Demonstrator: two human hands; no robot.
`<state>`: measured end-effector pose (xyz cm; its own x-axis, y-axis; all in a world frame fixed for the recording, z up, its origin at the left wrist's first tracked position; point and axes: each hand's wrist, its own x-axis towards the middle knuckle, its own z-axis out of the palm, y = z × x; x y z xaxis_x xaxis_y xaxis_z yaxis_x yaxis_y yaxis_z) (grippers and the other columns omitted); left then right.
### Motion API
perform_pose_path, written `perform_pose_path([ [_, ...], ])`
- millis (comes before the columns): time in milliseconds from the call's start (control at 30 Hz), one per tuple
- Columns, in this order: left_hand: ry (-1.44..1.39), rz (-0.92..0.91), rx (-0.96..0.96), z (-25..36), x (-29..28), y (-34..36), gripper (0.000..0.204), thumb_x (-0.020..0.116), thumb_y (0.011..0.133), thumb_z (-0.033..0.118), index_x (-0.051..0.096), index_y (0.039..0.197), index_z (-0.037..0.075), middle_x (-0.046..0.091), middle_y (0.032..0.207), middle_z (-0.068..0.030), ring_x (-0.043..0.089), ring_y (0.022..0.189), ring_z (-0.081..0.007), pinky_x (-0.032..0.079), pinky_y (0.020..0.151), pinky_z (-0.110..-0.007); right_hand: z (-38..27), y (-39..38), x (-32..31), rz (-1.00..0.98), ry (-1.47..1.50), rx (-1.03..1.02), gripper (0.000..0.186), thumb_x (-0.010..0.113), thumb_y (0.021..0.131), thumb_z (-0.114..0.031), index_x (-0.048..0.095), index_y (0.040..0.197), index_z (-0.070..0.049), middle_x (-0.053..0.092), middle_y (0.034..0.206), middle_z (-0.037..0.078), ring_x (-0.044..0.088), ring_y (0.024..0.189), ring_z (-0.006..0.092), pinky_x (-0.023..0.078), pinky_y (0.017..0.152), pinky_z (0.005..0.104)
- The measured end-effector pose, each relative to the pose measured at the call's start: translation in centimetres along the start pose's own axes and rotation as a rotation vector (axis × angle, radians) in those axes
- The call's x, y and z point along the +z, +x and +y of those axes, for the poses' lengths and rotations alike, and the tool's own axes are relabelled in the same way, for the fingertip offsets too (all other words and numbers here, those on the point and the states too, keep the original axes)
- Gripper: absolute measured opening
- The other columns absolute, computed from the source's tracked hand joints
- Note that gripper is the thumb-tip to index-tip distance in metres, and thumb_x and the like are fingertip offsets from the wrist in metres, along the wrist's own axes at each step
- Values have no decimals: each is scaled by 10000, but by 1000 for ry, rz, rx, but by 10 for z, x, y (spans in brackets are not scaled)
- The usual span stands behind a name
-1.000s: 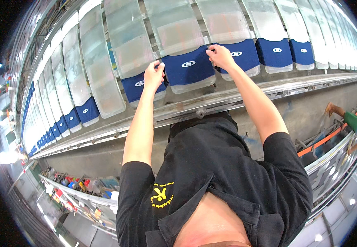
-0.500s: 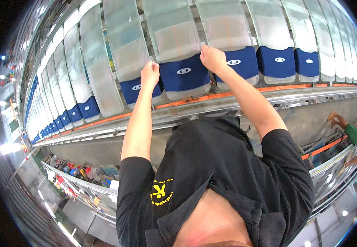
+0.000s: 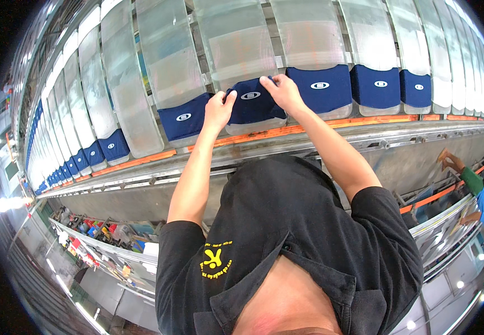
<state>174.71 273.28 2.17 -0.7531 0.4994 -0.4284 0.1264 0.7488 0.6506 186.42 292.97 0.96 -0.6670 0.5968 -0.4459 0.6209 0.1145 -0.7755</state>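
Observation:
A dark blue fabric piece with a white oval print [image 3: 251, 103] lies over the near end of a long translucent panel [image 3: 239, 53] in front of me. At its upper left corner, my left hand [image 3: 218, 113] pinches the cloth between thumb and fingers. My right hand [image 3: 284, 93] grips the upper right corner in the same way. Both corners are pulled up off the panel, and the cloth's upper edge is creased between my hands. Similar blue pieces lie flat on the neighbouring panels to the left [image 3: 184, 117] and right [image 3: 320, 86].
A long row of panels curves away to both sides, several with blue pieces. An orange strip [image 3: 158, 156] and a metal rail [image 3: 365, 135] run along their near ends. Behind me, a rack [image 3: 108, 237] holds coloured items. Another person [image 3: 479, 192] works at the far right.
My hands have moved closer together and slightly nearer to me. The upper corners of the middle blue piece, flat before, are now lifted and drawn inward.

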Motion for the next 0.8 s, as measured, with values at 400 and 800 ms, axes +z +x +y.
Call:
perform_pose_path([
  [400, -822, -205, -98, 28, 28, -43, 247, 506, 1048, 260, 635, 992, 57, 613, 808, 57, 506, 671, -34, 420, 568, -242, -14, -55, 31, -272, 449, -106, 340, 550, 1008, -287, 625, 938, 36, 633, 738, 85, 562, 692, 136, 487, 669, 342],
  [800, -840, -62, 77, 11, 44, -83, 194, 501, 1053, 197, 610, 986, 51, 577, 806, 56, 486, 711, -30, 429, 636, -228, -36, -105, 2, -292, 242, -161, 279, 580, 1011, -257, 588, 930, 10, 553, 724, 103, 474, 683, 139, 443, 635, 334],
])
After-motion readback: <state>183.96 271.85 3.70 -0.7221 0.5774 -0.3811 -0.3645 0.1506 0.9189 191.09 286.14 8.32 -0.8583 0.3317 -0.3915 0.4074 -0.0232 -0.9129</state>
